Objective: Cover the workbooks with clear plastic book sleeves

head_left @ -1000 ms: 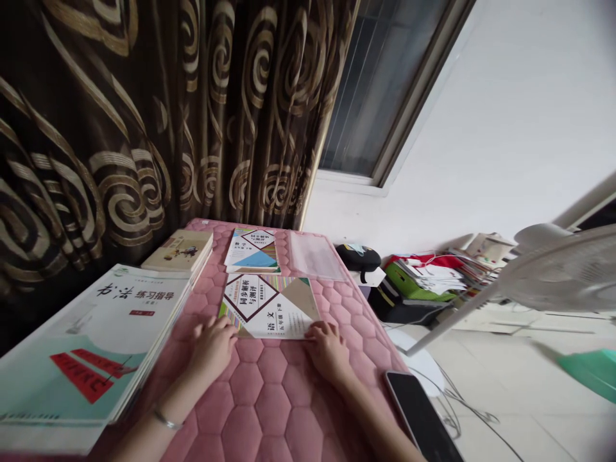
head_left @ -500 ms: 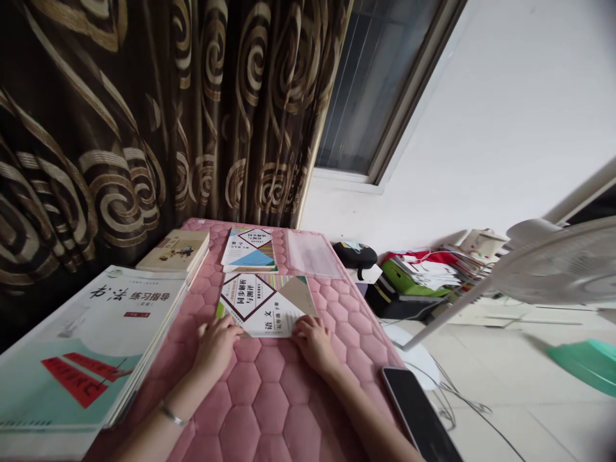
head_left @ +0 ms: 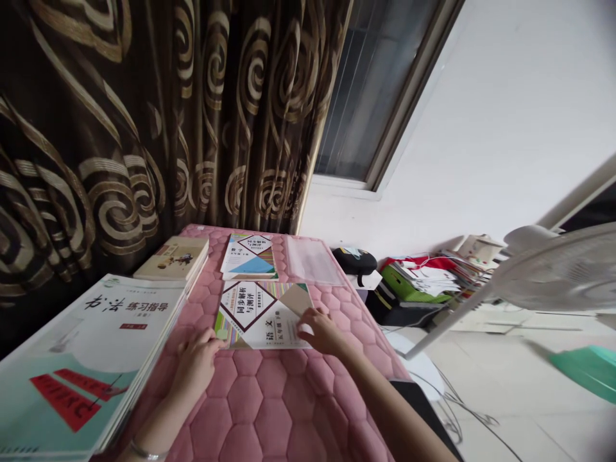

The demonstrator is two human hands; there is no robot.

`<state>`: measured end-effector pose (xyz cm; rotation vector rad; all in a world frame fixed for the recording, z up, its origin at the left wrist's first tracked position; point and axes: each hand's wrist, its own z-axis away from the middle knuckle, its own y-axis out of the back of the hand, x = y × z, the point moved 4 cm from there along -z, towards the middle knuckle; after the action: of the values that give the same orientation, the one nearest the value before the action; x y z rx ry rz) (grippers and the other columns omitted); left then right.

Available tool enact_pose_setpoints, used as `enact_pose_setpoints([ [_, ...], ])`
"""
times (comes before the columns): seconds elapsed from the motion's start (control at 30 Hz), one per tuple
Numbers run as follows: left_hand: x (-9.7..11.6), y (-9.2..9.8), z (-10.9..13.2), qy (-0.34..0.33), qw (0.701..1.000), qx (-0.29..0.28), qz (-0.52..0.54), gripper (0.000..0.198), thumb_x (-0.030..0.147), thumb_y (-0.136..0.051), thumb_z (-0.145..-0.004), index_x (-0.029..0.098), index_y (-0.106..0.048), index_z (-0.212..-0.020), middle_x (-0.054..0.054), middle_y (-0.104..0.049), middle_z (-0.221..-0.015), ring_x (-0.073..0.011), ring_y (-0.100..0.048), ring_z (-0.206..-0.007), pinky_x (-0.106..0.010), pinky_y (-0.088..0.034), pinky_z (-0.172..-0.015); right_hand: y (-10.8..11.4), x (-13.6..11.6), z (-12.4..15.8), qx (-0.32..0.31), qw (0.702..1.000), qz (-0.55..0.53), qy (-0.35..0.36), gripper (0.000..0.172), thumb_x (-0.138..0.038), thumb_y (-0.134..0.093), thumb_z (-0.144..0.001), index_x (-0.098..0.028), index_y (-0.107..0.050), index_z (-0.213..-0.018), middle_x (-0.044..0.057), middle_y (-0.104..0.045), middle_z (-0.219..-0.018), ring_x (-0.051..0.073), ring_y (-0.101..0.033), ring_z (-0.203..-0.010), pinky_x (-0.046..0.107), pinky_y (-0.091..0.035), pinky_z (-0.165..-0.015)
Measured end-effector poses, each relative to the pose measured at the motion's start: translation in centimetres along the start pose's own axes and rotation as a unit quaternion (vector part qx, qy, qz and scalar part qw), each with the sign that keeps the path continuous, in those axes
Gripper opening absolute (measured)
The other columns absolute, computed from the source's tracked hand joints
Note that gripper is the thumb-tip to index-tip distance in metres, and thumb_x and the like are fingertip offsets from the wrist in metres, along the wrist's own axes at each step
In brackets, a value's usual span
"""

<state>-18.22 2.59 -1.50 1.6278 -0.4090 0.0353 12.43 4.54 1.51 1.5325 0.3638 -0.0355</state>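
Observation:
A Chinese-language workbook with a white cover, a dark diamond frame and striped corners lies flat on a pink quilted cover. My left hand is at its near left corner, the bent fingers closed on the edge. Over the right edge rests my right hand, its fingers loosely bent and apart. Just beyond lies a similar workbook with a blue triangle. To its right is a translucent whitish sheet or pouch.
On the left are a stack of calligraphy practice books and a tan book stack. A dark phone lies partly under my right forearm. A black case, piled papers and a white fan stand to the right.
My left hand has drawn back slightly to the left along the workbook's corner. My right hand has shifted up its right edge and loosened. The view has tilted a little, lowering the books in frame.

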Motion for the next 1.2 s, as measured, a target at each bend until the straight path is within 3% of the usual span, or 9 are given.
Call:
enact_pose_setpoints([
  [0.07,0.0,0.1,0.1,0.008,1.0,0.0,-0.001,0.055,-0.002,-0.038,-0.082,0.033,-0.072,-0.107,-0.004,-0.064,-0.107,-0.0192,-0.059,-0.101,-0.033,-0.036,-0.081,-0.5,-1.8,-3.4,0.011,0.999,0.018,0.032,0.025,-0.03,-0.058,-0.09,-0.025,-0.067,-0.113,0.008,-0.059,-0.127,0.026,-0.049,-0.118,0.04,-0.037,-0.097],
  [0.23,0.3,0.4,0.4,0.018,1.0,-0.011,0.004,0.054,-0.001,-0.038,-0.084,0.035,-0.071,-0.108,-0.003,-0.065,-0.108,-0.0181,-0.059,-0.101,-0.034,-0.035,-0.085,-1.7,-3.3,-11.2,0.035,0.998,0.045,0.002,0.034,-0.027,-0.04,-0.099,-0.02,-0.055,-0.129,0.013,-0.053,-0.136,0.025,-0.048,-0.124,0.039,-0.036,-0.1],
  [0.4,0.4,0.6,0.5,0.027,1.0,-0.006,0.008,0.051,0.0,-0.04,-0.085,0.035,-0.072,-0.105,-0.003,-0.065,-0.108,-0.0193,-0.058,-0.105,-0.037,-0.034,-0.088,-1.7,-2.8,-13.9,0.039,0.998,0.056,-0.013,0.039,-0.034,-0.033,-0.102,-0.016,-0.058,-0.125,0.016,-0.056,-0.133,0.028,-0.05,-0.123,0.041,-0.037,-0.099],
  [0.6,-0.6,0.4,0.6,0.05,0.999,0.008,0.002,0.054,-0.004,-0.041,-0.08,0.033,-0.072,-0.103,-0.003,-0.064,-0.109,-0.0185,-0.06,-0.102,-0.034,-0.038,-0.083,-1.5,-1.3,-9.8,0.036,0.996,0.055,-0.052,0.035,-0.032,-0.042,-0.098,-0.011,-0.064,-0.115,0.018,-0.062,-0.124,0.028,-0.055,-0.117,0.037,-0.039,-0.095],
  [0.7,-1.0,0.1,0.4,0.046,0.997,0.067,0.004,0.044,0.0,-0.044,-0.083,0.027,-0.072,-0.103,-0.006,-0.063,-0.11,-0.0189,-0.062,-0.097,-0.032,-0.044,-0.082,-1.4,-0.1,-5.6,0.036,0.992,0.052,-0.11,0.035,-0.033,-0.046,-0.096,-0.008,-0.062,-0.115,0.02,-0.065,-0.116,0.028,-0.06,-0.111,0.034,-0.043,-0.088],
  [0.83,-0.9,-0.9,0.3,0.07,0.983,0.166,-0.021,0.03,0.021,-0.048,-0.092,0.014,-0.066,-0.115,-0.016,-0.063,-0.107,-0.0295,-0.064,-0.098,-0.04,-0.051,-0.081,-1.7,0.3,-0.1,0.032,0.982,0.042,-0.18,0.038,-0.039,-0.045,-0.096,-0.008,-0.062,-0.112,0.017,-0.07,-0.105,0.028,-0.066,-0.1,0.033,-0.046,-0.078],
  [0.93,0.1,-2.3,-0.1,0.058,0.984,0.167,0.007,0.035,0.023,-0.043,-0.094,0.009,-0.06,-0.121,-0.018,-0.067,-0.106,-0.0306,-0.066,-0.095,-0.043,-0.053,-0.081,-2.0,-0.3,2.8,0.029,0.975,0.018,-0.222,0.042,-0.045,-0.046,-0.096,-0.009,-0.06,-0.111,0.017,-0.071,-0.103,0.029,-0.067,-0.097,0.033,-0.047,-0.073],
  [1.07,1.9,-3.8,-1.3,0.022,0.983,0.157,0.089,0.038,0.015,-0.042,-0.092,0.01,-0.051,-0.128,-0.016,-0.067,-0.11,-0.0253,-0.066,-0.104,-0.039,-0.053,-0.09,-2.2,-1.3,4.3,0.014,0.965,-0.042,-0.259,0.039,-0.045,-0.043,-0.097,-0.012,-0.061,-0.106,0.02,-0.072,-0.101,0.031,-0.069,-0.095,0.035,-0.047,-0.072],
  [1.2,2.9,-3.7,-4.1,0.032,0.976,0.171,0.134,0.052,-0.005,-0.041,-0.081,0.01,-0.047,-0.13,-0.017,-0.064,-0.117,-0.0214,-0.064,-0.111,-0.036,-0.051,-0.096,-2.3,-1.7,3.8,0.015,0.965,-0.094,-0.244,0.034,-0.038,-0.042,-0.098,-0.012,-0.063,-0.102,0.021,-0.072,-0.104,0.032,-0.068,-0.098,0.035,-0.047,-0.072],
])
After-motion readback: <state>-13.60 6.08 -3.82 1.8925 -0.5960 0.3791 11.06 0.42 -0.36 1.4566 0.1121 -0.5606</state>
